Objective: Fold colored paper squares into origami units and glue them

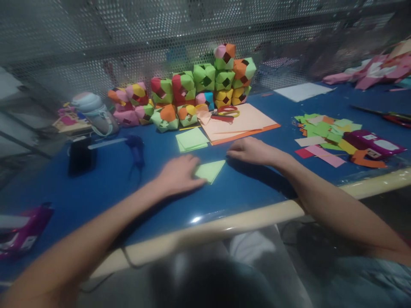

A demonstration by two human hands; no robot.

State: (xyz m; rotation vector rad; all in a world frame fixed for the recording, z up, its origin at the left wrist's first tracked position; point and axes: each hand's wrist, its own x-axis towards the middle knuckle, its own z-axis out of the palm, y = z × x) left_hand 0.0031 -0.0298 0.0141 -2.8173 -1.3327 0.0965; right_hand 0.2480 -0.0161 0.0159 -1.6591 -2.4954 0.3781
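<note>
Closest to me, at the bottom edge, is a dark blurred shape that I cannot identify. Above it runs the cream rim of the blue table (105, 184). Both forearms reach over it, and both are cut off by the frame.

The left hand (180, 173) lies palm down and flat, not gripping, and its fingers cover the left part of a folded green paper (211, 171). This paper lies on the table between the two hands. How much of it sits under the hand is hidden.

The right hand (250, 150) rests knuckles up just beside the paper's far corner. I cannot tell if its fingertips pinch that corner or only touch the table.

A purple packet (25, 233) at the left is cut off by the edge.

Further back are a green stack (192, 139) and peach sheets (240, 122) with scissors (226, 113) on them, partly blurred. On the right lie colour scraps (324, 128). On the left stands a black box (81, 156), hard to make out.

Behind these, paper cubes (192, 92) are piled against the mesh wall (128, 38).
</note>
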